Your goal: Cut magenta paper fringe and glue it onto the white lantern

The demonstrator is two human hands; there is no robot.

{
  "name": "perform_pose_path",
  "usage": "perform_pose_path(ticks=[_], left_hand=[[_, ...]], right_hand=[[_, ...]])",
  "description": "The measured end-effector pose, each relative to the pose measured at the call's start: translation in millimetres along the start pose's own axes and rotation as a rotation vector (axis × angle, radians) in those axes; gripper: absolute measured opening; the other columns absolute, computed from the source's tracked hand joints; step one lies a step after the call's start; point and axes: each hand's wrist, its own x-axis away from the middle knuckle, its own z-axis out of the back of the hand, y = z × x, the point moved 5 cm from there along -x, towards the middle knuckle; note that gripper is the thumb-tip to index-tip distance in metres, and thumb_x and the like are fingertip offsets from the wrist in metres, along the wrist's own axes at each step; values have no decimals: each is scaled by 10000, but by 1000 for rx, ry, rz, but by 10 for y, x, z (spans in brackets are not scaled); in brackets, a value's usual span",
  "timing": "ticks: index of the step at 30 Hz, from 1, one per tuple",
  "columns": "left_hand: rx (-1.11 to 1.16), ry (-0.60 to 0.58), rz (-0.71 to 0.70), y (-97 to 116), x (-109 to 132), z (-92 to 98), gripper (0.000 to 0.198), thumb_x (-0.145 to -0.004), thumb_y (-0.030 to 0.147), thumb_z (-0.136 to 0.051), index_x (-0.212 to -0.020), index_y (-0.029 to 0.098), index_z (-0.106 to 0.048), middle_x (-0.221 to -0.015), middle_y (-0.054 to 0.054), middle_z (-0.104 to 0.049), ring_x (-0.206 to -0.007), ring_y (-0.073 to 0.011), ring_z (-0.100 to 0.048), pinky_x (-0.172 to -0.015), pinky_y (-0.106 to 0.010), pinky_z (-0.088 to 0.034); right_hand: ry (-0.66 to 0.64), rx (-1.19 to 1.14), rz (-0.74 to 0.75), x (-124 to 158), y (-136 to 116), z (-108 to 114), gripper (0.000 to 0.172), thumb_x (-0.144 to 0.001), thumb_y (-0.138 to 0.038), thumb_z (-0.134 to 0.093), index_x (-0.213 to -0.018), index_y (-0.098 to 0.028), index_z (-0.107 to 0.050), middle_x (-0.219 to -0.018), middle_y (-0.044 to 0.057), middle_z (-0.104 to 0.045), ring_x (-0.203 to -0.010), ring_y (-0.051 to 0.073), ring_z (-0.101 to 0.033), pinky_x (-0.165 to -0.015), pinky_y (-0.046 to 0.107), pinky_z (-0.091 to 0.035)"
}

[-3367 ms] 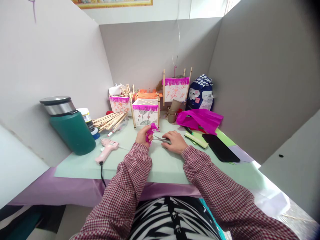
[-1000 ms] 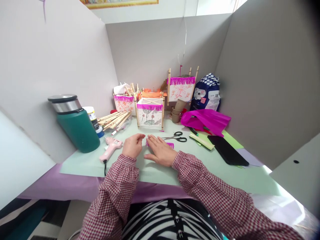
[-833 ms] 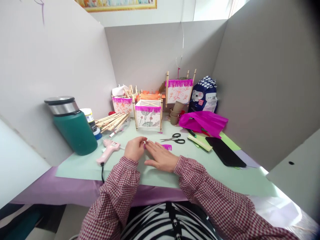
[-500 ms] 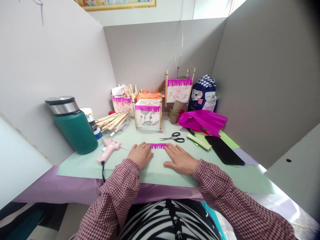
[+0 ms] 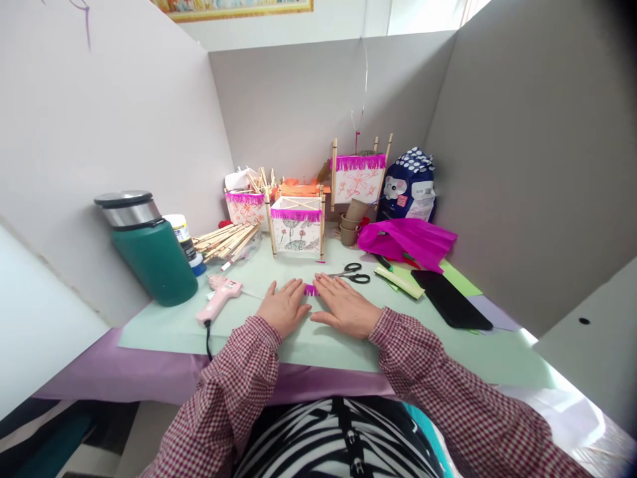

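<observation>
My left hand (image 5: pixel 283 307) and my right hand (image 5: pixel 345 307) lie flat on the pale green mat (image 5: pixel 164 318), fingers stretched out, side by side. Both press down on a short strip of magenta fringed paper (image 5: pixel 311 290); only a small piece of it shows between the hands. Black-handled scissors (image 5: pixel 351 272) lie just beyond my right hand. A small paper lantern with stick posts and magenta fringe (image 5: pixel 297 226) stands behind the hands.
A green flask (image 5: pixel 149 249) and a pink glue gun (image 5: pixel 219 297) sit at the left, with a bundle of wooden sticks (image 5: pixel 223 240) behind. Two more lanterns (image 5: pixel 358 176), paper cups (image 5: pixel 351 222), magenta crepe paper (image 5: pixel 405 240), a black phone (image 5: pixel 450 299) and grey partition walls surround the mat.
My right hand put down the scissors and both hands laid the fringe strip flat on the mat. In the last half second the hands slid together, covering most of the strip.
</observation>
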Motion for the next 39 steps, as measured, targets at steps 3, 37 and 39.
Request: perform_pose_path(ticks=[3, 37, 39], left_hand=[[7, -21, 20, -46, -31, 26, 438, -887, 244, -336, -1316, 181, -401, -1396, -101, -415, -1281, -201, -374, -1065, -510, -215], [72, 56, 46, -32, -42, 4, 350, -883, 224, -364, -1180, 162, -537, -1240, -91, -571, -1122, -195, -536, -1013, -392, -351], [29, 60, 46, -6, -32, 10, 366, -894, 245, -354, -1222, 178, -502, -1295, -89, -530, -1186, -202, -485, -1035, -439, -310]], right_hand=[[-65, -10, 22, -69, -54, -30, 877, -822, -707, -197, -1414, -64, -265, -1467, 168, -244, -1369, 273, -178, -1110, 434, -142], [-37, 18, -185, 290, 75, -41, 898, -818, -712, -171, -1416, -47, -252, -1463, 183, -245, -1371, 290, -161, -1106, 460, -139], [-29, 22, -181, 274, 76, -38, 898, -820, -710, -169, -1419, -46, -241, -1473, 174, -221, -1375, 280, -147, -1110, 451, -138]])
